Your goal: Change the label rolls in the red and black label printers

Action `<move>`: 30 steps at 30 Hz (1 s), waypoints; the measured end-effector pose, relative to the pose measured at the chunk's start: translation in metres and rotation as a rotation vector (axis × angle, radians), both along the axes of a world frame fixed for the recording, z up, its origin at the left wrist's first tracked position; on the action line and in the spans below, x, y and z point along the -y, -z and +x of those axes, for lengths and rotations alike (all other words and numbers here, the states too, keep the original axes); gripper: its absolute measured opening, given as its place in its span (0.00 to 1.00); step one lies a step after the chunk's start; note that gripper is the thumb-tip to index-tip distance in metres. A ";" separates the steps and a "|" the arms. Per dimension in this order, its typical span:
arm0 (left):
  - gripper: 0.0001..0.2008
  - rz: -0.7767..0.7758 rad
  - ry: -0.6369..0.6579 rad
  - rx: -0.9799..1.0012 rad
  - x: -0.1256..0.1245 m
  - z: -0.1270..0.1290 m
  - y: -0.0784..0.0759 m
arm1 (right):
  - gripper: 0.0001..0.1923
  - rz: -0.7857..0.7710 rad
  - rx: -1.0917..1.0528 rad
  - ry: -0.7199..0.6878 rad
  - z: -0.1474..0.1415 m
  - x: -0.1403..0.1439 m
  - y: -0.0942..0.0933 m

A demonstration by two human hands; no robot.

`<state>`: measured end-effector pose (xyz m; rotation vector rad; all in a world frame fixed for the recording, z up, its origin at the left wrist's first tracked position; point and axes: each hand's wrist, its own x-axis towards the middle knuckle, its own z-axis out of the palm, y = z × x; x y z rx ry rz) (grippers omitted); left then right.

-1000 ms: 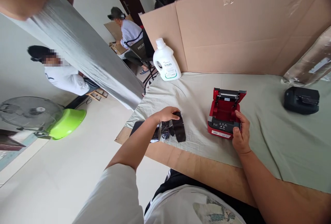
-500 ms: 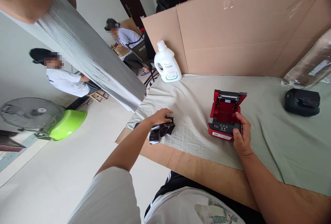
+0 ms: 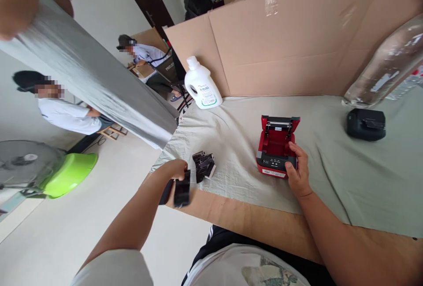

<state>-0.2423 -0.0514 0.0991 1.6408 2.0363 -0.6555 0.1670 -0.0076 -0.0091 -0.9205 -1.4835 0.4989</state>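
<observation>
My left hand [image 3: 176, 169] is closed at the table's left front edge, pinching a glossy black strip [image 3: 182, 190] that hangs down, slightly blurred. Beside it on the cloth lies a crumpled bunch of similar black strips [image 3: 203, 165]. Another dark flat item [image 3: 166, 192] shows partly behind my left wrist; its kind is unclear. My right hand [image 3: 299, 169] grips the right side of a small red and black label printer [image 3: 276, 149]. The printer stands on the cloth with its lid raised and its red inner bay facing up.
A white detergent bottle [image 3: 203, 84] stands at the back left, before a cardboard panel [image 3: 280, 57]. To the right are a black device [image 3: 366, 124] and a plastic-wrapped bundle [image 3: 380, 68]. Two people sit beyond the left side, near a fan [image 3: 28, 162] and a green basin [image 3: 71, 176].
My left hand has moved left and toward me, away from the crumpled bunch, with a black strip in it. My right hand stays on the printer. The view has shifted slightly.
</observation>
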 end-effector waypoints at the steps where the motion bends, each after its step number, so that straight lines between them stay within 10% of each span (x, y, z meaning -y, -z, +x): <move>1: 0.08 -0.068 0.058 0.058 0.003 0.013 -0.010 | 0.24 -0.009 0.005 0.002 0.000 0.000 -0.001; 5: 0.16 -0.379 0.475 0.689 0.009 0.084 -0.050 | 0.22 -0.030 0.011 0.011 0.000 0.002 -0.005; 9: 0.15 -0.144 0.667 0.891 -0.019 0.158 -0.065 | 0.23 -0.027 0.031 0.016 0.001 0.002 -0.003; 17: 0.16 0.360 0.694 0.510 -0.117 0.250 -0.022 | 0.29 0.054 0.084 0.056 0.006 0.001 -0.007; 23: 0.14 0.437 0.767 0.205 -0.123 0.278 0.002 | 0.13 0.138 0.205 0.100 0.007 0.004 -0.015; 30: 0.07 0.526 0.754 0.330 -0.126 0.270 0.012 | 0.11 0.196 0.264 0.068 0.009 0.006 -0.016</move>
